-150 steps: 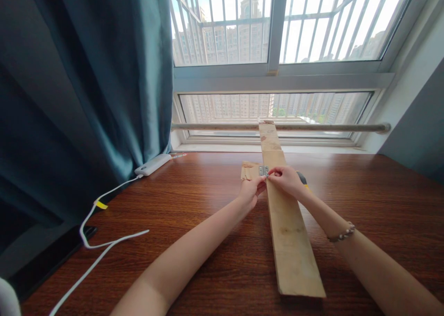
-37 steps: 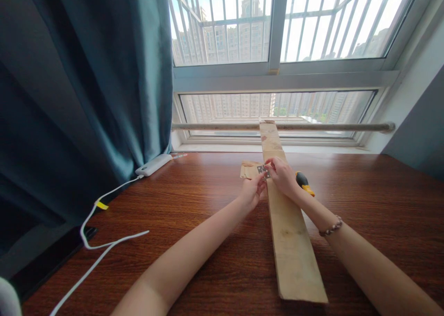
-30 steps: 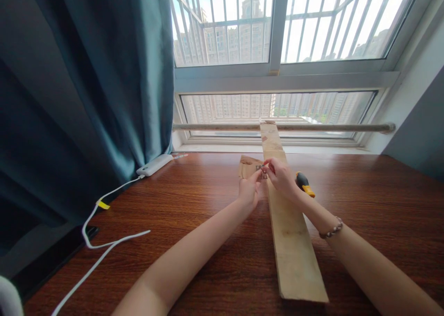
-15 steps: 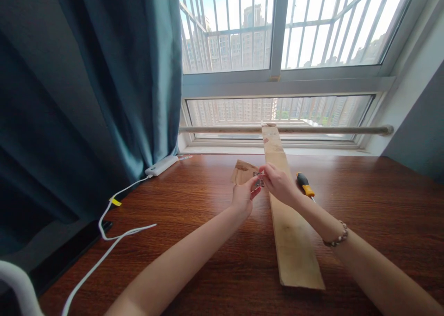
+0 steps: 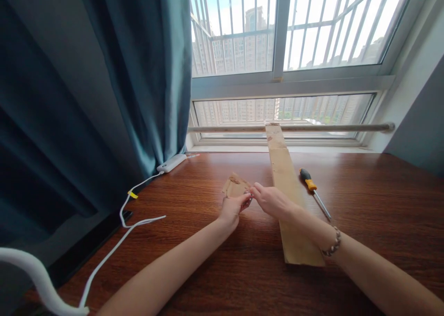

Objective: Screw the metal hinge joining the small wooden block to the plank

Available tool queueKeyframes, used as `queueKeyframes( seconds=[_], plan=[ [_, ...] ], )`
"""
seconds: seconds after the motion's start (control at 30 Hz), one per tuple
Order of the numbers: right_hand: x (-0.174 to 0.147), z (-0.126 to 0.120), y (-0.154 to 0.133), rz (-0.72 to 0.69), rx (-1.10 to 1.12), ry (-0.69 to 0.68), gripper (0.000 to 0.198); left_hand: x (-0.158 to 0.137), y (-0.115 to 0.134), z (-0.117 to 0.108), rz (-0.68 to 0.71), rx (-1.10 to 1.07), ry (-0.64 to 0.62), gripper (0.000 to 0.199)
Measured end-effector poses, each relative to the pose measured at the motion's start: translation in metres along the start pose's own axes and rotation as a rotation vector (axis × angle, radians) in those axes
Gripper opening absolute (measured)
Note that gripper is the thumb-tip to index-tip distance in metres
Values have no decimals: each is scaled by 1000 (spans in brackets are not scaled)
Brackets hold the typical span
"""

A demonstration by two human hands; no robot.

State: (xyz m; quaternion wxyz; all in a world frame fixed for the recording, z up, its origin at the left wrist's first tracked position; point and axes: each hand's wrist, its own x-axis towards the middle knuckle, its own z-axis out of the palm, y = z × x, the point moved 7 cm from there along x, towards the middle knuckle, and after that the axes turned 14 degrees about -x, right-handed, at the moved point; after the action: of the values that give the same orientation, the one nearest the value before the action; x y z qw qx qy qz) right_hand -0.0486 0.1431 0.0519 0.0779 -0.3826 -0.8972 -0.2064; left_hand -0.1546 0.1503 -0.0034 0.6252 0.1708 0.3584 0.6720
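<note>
Near the middle of the wooden table, my left hand (image 5: 231, 209) is closed at the lower edge of a small tan piece (image 5: 236, 185) with a torn brown top edge; it looks like cardboard. A shiny metal bit shows at its fingertips, mostly covered. My right hand (image 5: 272, 199) is pinched, its fingertips meeting the left ones at that spot. What the right fingers hold is hidden. Beneath the right wrist runs a long, light-coloured flat board (image 5: 289, 177). A screwdriver (image 5: 314, 188) with a black and yellow handle lies to the right of the board.
The board's far end rests on a horizontal rail (image 5: 322, 128) before the barred window. A blue curtain (image 5: 138, 75) hangs at the left. A white power strip (image 5: 171, 163) lies beneath it, with a white cable (image 5: 111, 247) crossing the table's left side.
Both hands have moved left and nearer to me, and the tan piece has moved along with them. The metal parts visible earlier between the fingers are now mostly covered. More of the screwdriver's shaft shows.
</note>
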Motion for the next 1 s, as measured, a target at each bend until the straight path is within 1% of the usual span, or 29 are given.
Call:
queueKeyframes(
  seconds=[0.07, 0.1, 0.17, 0.23, 0.27, 0.3, 0.37, 0.4, 0.47, 0.5, 0.57, 0.63, 0.73, 0.8, 0.87, 0.93, 1.0],
  plan=[
    [-1, 1, 0, 21, 67, 19, 19, 1, -3, -3, 46, 44, -27, 30],
    [-1, 0, 4, 69, 153, 51, 18, 2, -3, -4, 80, 77, -38, 31],
    [0, -6, 19, 232, 420, 151, 12, 4, -4, -5, 147, 135, -56, 35],
    [0, -7, 37, 421, 822, 209, 8, 5, -5, -5, 170, 144, -74, 35],
    [0, -4, 42, 500, 1069, 197, 10, 5, -6, -5, 160, 123, -82, 35],
    [0, 0, 45, 567, 1326, 161, 12, 5, -7, -4, 137, 95, -85, 35],
    [-1, 5, 41, 652, 1797, 71, 15, 4, -8, -3, 76, 42, -71, 35],
    [-2, 7, 39, 680, 1975, 49, 15, 3, -8, -3, 47, 18, -59, 35],
    [-3, 9, 35, 724, 2187, 36, 14, 0, -8, -2, -6, -18, -45, 33],
    [-4, 11, 33, 743, 2241, 28, 12, -1, -8, -1, -22, -32, -46, 32],
    [-5, 16, 26, 773, 2269, -16, 11, -4, -8, 1, -40, -53, -62, 31],
    [-6, 22, 19, 785, 2191, -61, 16, -6, -9, 2, -56, -55, -78, 30],
    [-8, 29, 13, 796, 2020, -56, 28, -8, -10, 3, -80, -70, -104, 26],
    [-10, 32, 8, 776, 1941, -69, 38, -10, -9, 5, -76, -98, -118, 22],
    [-10, 35, 1, 722, 1899, -117, 46, -11, -7, 6, -62, -123, -123, 18],
    [-9, 37, -5, 676, 1882, -145, 51, -13, -8, 6, -62, -143, -118, 14],
    [-9, 37, -8, 670, 1882, -143, 53, -15, -10, 7, -82, -171, -114, 11]
  ],
)
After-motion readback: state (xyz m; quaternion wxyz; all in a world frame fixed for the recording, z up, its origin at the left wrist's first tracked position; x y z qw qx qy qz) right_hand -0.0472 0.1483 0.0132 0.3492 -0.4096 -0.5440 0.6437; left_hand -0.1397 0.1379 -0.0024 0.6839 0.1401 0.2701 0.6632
